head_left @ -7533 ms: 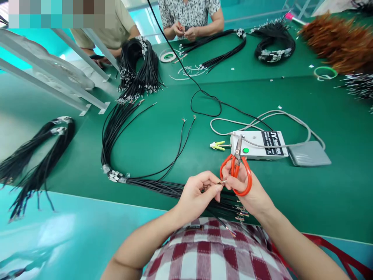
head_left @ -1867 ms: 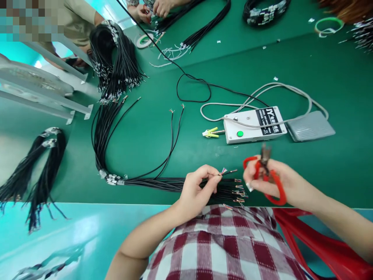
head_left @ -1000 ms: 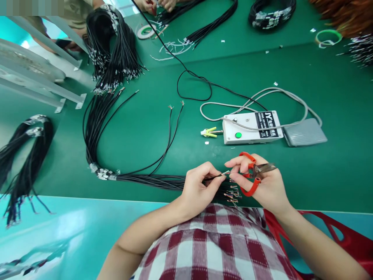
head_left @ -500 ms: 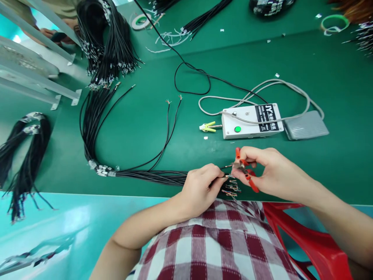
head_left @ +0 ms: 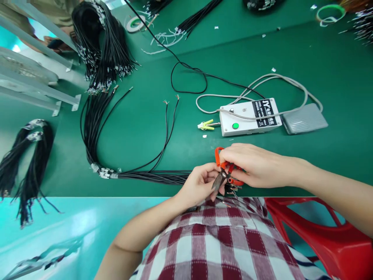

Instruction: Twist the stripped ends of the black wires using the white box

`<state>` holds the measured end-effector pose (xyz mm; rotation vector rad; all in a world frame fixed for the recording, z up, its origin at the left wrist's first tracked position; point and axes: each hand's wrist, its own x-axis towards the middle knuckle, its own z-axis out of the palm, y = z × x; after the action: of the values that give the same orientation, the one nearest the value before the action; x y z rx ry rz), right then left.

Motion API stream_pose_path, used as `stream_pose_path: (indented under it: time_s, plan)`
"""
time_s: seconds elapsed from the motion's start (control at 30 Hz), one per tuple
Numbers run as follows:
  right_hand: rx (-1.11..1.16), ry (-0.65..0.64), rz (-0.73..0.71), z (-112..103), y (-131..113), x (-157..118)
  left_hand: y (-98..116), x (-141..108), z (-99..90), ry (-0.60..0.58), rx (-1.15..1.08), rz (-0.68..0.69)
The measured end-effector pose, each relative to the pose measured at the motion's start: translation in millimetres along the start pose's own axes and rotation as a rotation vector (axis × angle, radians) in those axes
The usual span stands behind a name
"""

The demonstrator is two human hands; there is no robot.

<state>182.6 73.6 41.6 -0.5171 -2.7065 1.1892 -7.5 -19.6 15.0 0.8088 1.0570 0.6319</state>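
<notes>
My right hand (head_left: 250, 165) is closed on red-handled scissors (head_left: 223, 175), whose blades point down and left to the fingers of my left hand (head_left: 199, 184). My left hand is closed at the end of a bundle of black cables (head_left: 154, 177); the cable piece between its fingers is mostly hidden by the blades. Stripped wire ends (head_left: 233, 189) poke out right of my left hand, below the scissors. The bundle runs left to a taped band (head_left: 106, 172) and curves up. Two cables with frayed ends (head_left: 171, 128) branch off above it.
Behind my hands stands a white box (head_left: 250, 117) with a green button and a yellow-green tip, beside a grey pedal (head_left: 304, 118). Hanks of black cable (head_left: 101, 46) lie at the left. A red stool (head_left: 320, 233) is at lower right. A person's hand shows at upper left.
My right hand has turned the scissors and moved left, so the blades now reach my left hand's fingers. My left hand has rotated slightly. The camera view has shifted a little.
</notes>
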Motion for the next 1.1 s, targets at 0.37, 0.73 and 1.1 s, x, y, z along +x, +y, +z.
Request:
stream_pose_path:
  time_s: [0.37, 0.73, 1.1]
  plan:
    - [0.400, 0.451, 0.308, 36, 9, -11, -16, 12, -0.5, 0.142, -0.251, 0.036]
    - [0.701, 0.988, 0.352, 99, 0, -3, -27, 18, -0.2, 0.230, -0.181, 0.149]
    - [0.700, 1.110, 0.396, 105, -3, -1, -26, 20, 6.6, 0.346, -0.232, 0.241]
